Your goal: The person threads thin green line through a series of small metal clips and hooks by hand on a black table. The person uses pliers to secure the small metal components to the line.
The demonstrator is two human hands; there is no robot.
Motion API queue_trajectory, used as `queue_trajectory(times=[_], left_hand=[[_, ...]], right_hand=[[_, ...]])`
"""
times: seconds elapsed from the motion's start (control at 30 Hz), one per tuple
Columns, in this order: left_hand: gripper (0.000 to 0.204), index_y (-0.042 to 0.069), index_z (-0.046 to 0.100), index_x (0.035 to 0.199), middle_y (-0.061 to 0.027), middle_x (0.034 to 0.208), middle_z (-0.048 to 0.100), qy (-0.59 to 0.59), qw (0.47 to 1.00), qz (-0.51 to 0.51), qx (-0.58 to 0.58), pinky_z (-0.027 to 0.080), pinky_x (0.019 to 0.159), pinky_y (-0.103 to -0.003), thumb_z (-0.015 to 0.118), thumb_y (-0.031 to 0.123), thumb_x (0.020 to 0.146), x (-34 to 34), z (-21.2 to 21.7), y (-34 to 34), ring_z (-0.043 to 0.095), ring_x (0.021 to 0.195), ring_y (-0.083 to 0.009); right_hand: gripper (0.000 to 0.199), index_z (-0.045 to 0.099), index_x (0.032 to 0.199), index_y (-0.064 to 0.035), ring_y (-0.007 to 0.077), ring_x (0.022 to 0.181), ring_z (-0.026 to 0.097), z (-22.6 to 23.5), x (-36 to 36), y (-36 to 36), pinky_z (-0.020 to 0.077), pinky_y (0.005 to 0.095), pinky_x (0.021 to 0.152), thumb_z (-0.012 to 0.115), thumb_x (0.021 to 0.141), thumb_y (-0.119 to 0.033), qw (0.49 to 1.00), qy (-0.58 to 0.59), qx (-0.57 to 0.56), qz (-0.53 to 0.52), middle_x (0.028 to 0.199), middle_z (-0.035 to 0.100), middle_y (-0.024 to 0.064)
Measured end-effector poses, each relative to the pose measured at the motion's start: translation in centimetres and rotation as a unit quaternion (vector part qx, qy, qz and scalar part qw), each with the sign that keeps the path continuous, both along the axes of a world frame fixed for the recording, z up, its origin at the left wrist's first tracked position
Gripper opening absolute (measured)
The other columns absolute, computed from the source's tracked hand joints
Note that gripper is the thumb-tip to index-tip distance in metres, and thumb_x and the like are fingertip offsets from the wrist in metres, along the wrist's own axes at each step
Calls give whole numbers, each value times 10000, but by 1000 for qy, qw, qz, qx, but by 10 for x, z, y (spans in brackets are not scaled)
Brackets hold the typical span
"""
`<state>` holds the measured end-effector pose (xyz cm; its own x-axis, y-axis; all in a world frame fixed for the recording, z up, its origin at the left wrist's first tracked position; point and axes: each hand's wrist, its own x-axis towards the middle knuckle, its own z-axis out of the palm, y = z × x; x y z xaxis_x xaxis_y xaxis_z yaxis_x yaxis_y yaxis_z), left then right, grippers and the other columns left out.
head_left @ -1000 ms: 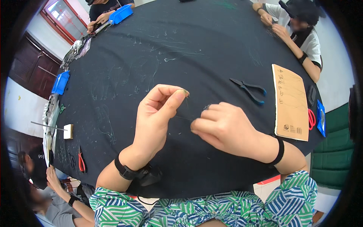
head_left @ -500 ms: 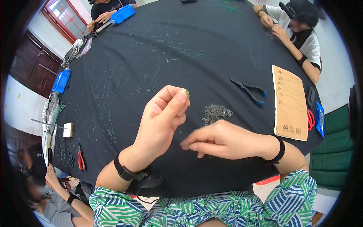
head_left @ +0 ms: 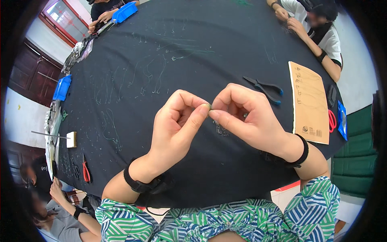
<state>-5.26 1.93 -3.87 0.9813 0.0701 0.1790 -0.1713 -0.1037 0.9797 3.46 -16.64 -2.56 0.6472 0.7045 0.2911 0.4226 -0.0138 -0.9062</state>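
My left hand (head_left: pixel 174 129) and my right hand (head_left: pixel 254 119) meet above the black cloth, thumb and forefinger of each pinched, fingertips touching. A tiny greenish bit shows where the tips meet; it is too small to name. Behind my right hand lies a pile of small metal fish hooks (head_left: pixel 219 130), mostly hidden by that hand. Beyond my hands, several hooks with thin green lines (head_left: pixel 189 51) are spread over the cloth, and more lines (head_left: pixel 113 127) lie to the left.
Blue-handled pliers (head_left: pixel 264 89) and a brown notebook (head_left: pixel 312 117) with hooks and lines on it lie at right, beside red-handled scissors (head_left: pixel 331 121) and a blue packet (head_left: pixel 342 121). Red-handled pliers (head_left: pixel 86 169), a white block (head_left: pixel 71 139) and a blue tray (head_left: pixel 62 87) are at left. Other people sit around.
My right hand has risen from the cloth below the hook pile and closed into a pinch against my left fingertips. My left hand has shifted slightly right.
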Motion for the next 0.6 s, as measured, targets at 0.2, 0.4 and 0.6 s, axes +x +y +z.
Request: queue_trajectory(times=[0.2,0.4,0.6], left_hand=[[69,27,573,1025,11,937,573,-14,1000,4,-13,395,694,-170,588,88,996,1,0,-1,486,781,-17],[70,26,580,1020,14,933,571,-17,1000,14,22,381,657,-159,599,87,989,0,1,0,469,751,-3],[77,26,581,1016,18,929,570,-22,999,11,41,376,635,-157,601,95,989,-1,-1,0,456,726,0]], right_hand=[[105,630,880,-20,76,574,505,0,2,-1,386,235,493,703,864,-94,998,-68,3,0,761,590,27],[97,640,875,-25,70,549,500,2,1,-1,373,233,480,711,851,-88,998,-54,4,-23,766,607,26],[85,643,872,-22,71,554,511,-3,3,0,383,233,474,703,847,-76,997,-78,13,-18,770,610,31]])
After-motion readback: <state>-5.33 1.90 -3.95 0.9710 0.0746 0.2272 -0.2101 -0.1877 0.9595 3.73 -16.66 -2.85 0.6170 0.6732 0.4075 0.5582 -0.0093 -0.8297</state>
